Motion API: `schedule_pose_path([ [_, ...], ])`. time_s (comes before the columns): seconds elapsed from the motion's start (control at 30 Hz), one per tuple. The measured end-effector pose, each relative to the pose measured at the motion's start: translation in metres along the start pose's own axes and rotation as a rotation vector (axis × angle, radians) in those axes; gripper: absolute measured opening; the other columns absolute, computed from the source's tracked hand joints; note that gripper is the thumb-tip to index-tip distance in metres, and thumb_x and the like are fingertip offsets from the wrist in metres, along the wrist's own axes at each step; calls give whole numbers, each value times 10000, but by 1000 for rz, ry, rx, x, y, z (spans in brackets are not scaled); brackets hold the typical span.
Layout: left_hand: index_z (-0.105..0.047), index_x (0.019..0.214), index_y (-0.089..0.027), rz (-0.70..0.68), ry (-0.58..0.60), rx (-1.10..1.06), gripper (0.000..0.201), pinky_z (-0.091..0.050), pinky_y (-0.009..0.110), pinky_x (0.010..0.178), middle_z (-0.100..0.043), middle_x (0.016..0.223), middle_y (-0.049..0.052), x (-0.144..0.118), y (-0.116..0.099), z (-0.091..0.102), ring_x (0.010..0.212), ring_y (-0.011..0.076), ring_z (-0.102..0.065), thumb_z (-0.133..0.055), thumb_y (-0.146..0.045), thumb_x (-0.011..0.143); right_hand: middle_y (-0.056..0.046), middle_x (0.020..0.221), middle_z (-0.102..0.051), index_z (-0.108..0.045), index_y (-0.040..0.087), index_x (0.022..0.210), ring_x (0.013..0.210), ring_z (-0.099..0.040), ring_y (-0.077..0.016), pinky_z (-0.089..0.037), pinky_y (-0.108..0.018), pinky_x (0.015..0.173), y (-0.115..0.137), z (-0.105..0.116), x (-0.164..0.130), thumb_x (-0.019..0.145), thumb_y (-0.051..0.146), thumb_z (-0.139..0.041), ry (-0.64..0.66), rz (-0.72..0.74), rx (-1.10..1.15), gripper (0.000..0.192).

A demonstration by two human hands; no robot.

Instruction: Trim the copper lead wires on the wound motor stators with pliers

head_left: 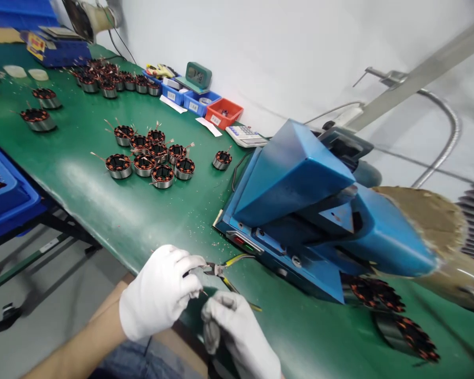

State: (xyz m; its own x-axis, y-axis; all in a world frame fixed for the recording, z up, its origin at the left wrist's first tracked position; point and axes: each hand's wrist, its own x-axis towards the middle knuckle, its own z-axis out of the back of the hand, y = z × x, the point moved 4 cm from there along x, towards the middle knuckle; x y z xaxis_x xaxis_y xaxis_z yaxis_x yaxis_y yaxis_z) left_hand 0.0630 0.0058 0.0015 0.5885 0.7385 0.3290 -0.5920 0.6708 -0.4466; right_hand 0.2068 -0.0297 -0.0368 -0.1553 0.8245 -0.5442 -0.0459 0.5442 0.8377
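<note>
Both my hands wear white gloves at the near edge of the green table (114, 205). My left hand (158, 292) is closed around something small, probably a stator, mostly hidden in the glove. My right hand (237, 329) grips small cutters (221, 271) with yellow-and-black handles, their jaws at the piece in my left hand. A thin copper wire sticks out between the two hands.
A blue machine (300, 210) stands right of my hands, with wound stators (373, 295) lying beside it. Several more stators (154, 158) sit in groups mid-table and far left. Small bins (223, 111), a calculator (247, 135) and a clock (198, 75) line the wall. A blue crate (3, 195) sits left.
</note>
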Motion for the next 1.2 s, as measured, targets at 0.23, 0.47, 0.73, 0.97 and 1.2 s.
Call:
schedule_pose_path([
  [0.23, -591, 923, -221, 2, 32, -60, 174, -356, 388, 766, -592, 1172, 26, -1, 2, 2, 933, 222, -523, -439, -153, 874, -63, 803, -724, -668, 181, 917, 698, -634, -178, -464, -285, 681, 46, 1, -10, 887, 148, -522, -160, 985, -950, 153],
  [0.47, -588, 867, -214, 31, 54, -5, 168, -394, 397, 770, -586, 1198, 17, 2, -4, -2, 918, 228, -535, -465, -109, 822, -35, 611, -658, -637, 191, 701, 559, -568, -169, -393, -276, 548, 34, -1, -4, 904, 260, -495, -208, 755, -695, 257],
  [0.73, -557, 1071, -219, 200, 14, 192, 236, -440, 455, 870, -491, 1321, 88, -3, -15, 18, 1074, 290, -501, -570, -282, 844, 45, 455, -503, -544, 187, 567, 443, -441, -104, -364, -223, 477, 0, 28, -3, 750, 520, -664, -424, 242, 216, 399],
  [0.97, -577, 748, -180, -26, 207, 231, 78, -425, 443, 849, -602, 1035, 71, 0, -3, 15, 1069, 291, -475, -616, -167, 814, -71, 810, -734, -704, 147, 956, 673, -640, -188, -491, -271, 601, -4, 16, -4, 691, 385, -717, -209, 92, -39, 356],
  [1.2, -561, 779, -185, 89, 167, 90, 99, -393, 376, 759, -588, 979, 27, 0, 1, 6, 901, 221, -480, -582, -88, 776, 1, 536, -643, -669, 171, 635, 457, -537, -130, -422, -233, 445, 2, -13, 12, 637, 388, -752, -165, 63, 11, 232],
])
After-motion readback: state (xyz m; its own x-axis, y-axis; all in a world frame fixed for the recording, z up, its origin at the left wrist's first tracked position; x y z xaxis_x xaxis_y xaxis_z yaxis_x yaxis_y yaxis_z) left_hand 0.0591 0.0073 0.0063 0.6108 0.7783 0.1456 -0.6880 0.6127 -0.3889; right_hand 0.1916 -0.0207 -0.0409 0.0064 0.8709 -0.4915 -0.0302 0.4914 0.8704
